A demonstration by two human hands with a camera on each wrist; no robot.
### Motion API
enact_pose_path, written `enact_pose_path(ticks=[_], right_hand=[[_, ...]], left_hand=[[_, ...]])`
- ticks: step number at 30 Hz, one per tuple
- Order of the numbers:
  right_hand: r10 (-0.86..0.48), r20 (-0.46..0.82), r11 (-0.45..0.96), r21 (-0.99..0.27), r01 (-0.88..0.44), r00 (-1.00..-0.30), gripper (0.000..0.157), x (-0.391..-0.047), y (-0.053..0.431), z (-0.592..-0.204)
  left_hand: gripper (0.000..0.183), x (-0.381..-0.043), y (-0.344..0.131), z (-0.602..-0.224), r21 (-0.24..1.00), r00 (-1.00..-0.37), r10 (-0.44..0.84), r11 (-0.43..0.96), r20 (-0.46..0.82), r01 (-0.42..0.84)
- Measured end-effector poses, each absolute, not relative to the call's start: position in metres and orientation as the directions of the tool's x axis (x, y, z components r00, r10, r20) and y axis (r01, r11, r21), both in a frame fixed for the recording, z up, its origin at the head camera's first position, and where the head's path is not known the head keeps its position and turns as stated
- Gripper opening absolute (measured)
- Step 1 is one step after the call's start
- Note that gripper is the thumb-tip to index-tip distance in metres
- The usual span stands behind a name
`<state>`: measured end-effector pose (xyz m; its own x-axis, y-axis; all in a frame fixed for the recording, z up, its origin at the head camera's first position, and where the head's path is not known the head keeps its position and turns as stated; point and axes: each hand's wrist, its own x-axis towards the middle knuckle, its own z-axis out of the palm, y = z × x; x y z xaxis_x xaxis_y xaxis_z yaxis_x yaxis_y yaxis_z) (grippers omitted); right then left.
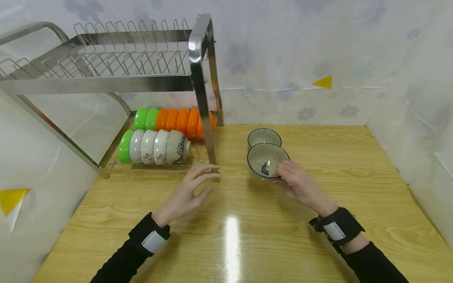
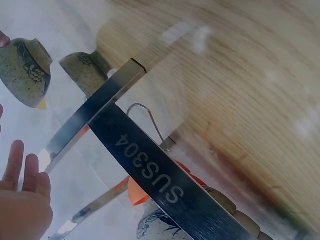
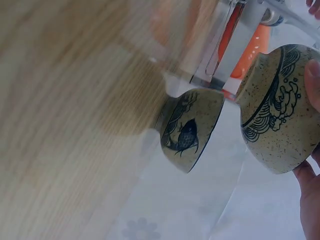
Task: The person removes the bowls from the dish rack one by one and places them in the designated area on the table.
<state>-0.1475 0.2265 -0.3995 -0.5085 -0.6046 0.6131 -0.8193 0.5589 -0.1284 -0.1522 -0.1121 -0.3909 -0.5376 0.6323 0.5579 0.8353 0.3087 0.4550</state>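
Observation:
My right hand (image 1: 299, 184) pinches the near rim of a speckled grey-beige bowl (image 1: 260, 157) with a dark blue rim and a blue fish inside. The bowl is tilted and raised above the table. In the right wrist view, blue wave patterns cover the outside of this held bowl (image 3: 280, 110). A second matching bowl (image 1: 263, 135) stands upright on the table just behind it; its outer fish motif faces the right wrist camera. My left hand (image 1: 187, 192) holds nothing, fingers spread and slightly bent, near the front right foot of the steel dish rack (image 1: 155, 171).
On the rack's lower tier, green bowls (image 1: 141, 118), orange bowls (image 1: 172, 121), white bowls (image 1: 148, 146) and one speckled bowl (image 1: 175, 147) stand on edge in two rows. The upper tier (image 1: 131, 63) has wire dividers. A patterned sheet (image 1: 276, 59) covers the wall behind the wooden table (image 1: 354, 188).

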Motion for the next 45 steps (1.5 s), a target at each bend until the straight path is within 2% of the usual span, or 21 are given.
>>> enact_pose_path(ticks=[8, 19, 24, 31, 37, 43, 45], right_hand=[[-0.548, 0.648, 0.637, -0.086, -0.766, -0.529, 0.026, -0.182, 0.234, -0.399], [-0.490, 0.648, 0.705, -0.100, -0.702, -0.583, 0.020, -0.212, 0.235, -0.404], [-0.492, 0.623, 0.724, -0.096, -0.683, -0.608, 0.019, -0.220, 0.234, -0.409], [-0.480, 0.578, 0.744, -0.130, -0.655, -0.660, 0.022, -0.230, 0.231, -0.414], [-0.475, 0.573, 0.737, -0.156, -0.658, -0.668, 0.019, -0.237, 0.227, -0.420], [-0.472, 0.589, 0.739, -0.142, -0.658, -0.657, 0.004, -0.235, 0.227, -0.422], [-0.479, 0.580, 0.749, -0.119, -0.651, -0.658, 0.010, -0.231, 0.227, -0.422]], left_hand=[[0.035, -0.161, -0.123, -0.391, 0.470, -0.623, 0.475, 0.409, 0.622, 0.782], [0.034, -0.166, -0.134, -0.392, 0.558, -0.723, 0.216, 0.505, 0.657, 0.658], [0.035, -0.166, -0.139, -0.393, 0.625, -0.789, 0.140, 0.535, 0.598, 0.568], [0.043, -0.166, -0.143, -0.388, 0.764, -0.897, 0.055, 0.504, 0.438, 0.403], [0.045, -0.168, -0.145, -0.386, 0.806, -0.922, 0.052, 0.469, 0.384, 0.362], [0.045, -0.168, -0.146, -0.384, 0.834, -0.943, 0.041, 0.455, 0.331, 0.312], [0.046, -0.169, -0.147, -0.384, 0.836, -0.946, 0.034, 0.459, 0.321, 0.301]])
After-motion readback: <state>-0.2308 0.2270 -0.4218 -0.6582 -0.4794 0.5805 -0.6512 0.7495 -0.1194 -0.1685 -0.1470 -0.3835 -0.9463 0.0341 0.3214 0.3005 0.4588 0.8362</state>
